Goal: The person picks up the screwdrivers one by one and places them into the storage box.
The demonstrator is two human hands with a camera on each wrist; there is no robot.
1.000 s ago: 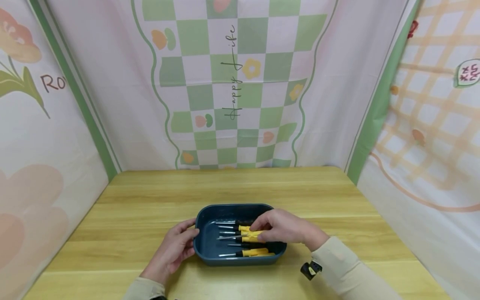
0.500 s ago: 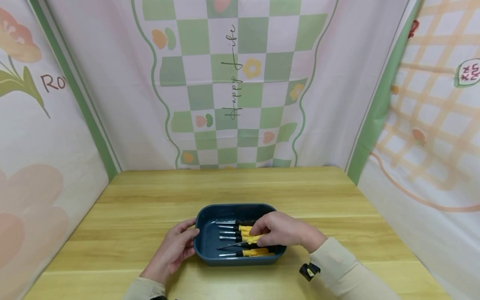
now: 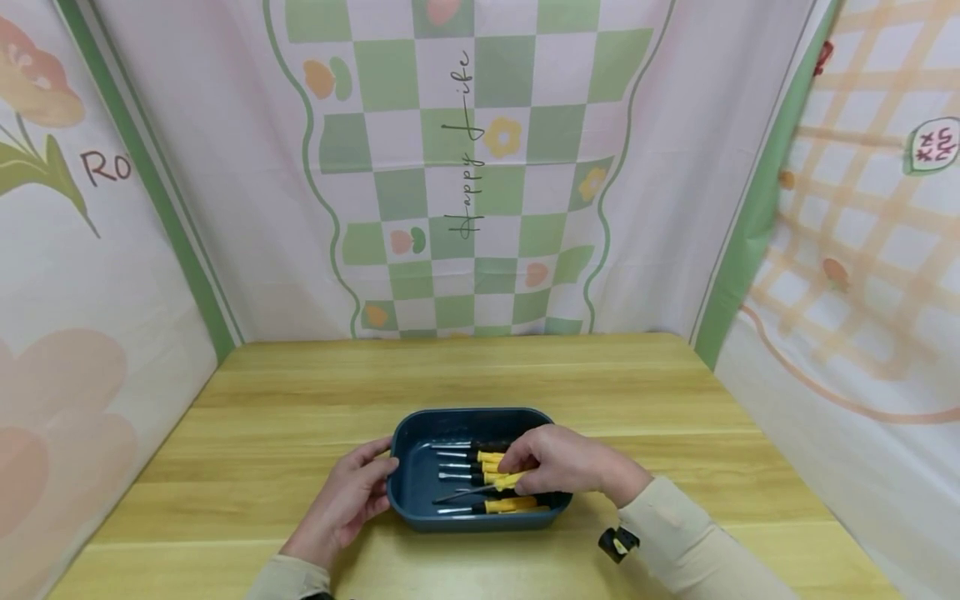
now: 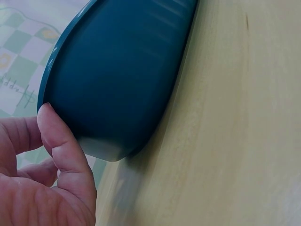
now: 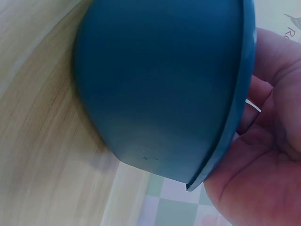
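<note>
In the head view, a dark blue oblong dish (image 3: pixel 465 525) holds several screwdrivers with yellow handles and black collars. My left hand (image 3: pixel 352 492) grips the dish's left end; in the left wrist view a finger of that left hand (image 4: pixel 68 155) lies at the rim. Inside the right end of the dish, my right hand (image 3: pixel 566 462) pinches a screwdriver (image 3: pixel 508 482) by its yellow handle, the shaft slanting down to the left. Behind it lie other screwdrivers (image 3: pixel 490 457) in a row, shafts leftward. Another screwdriver (image 3: pixel 502 505) lies along the front wall. In the right wrist view, the dish's wall hides the screwdrivers.
The dish stands on a wood-grain table (image 3: pixel 300 400), close to its middle. Printed cloth curtains (image 3: pixel 480 192) hang behind the table and along both sides. A black strap (image 3: pixel 619 542) shows below the right sleeve.
My right hand has shifted slightly downward, and the pinched screwdriver's tip has swung toward the front of the dish, away from the row. The left hand and the dish have stayed put.
</note>
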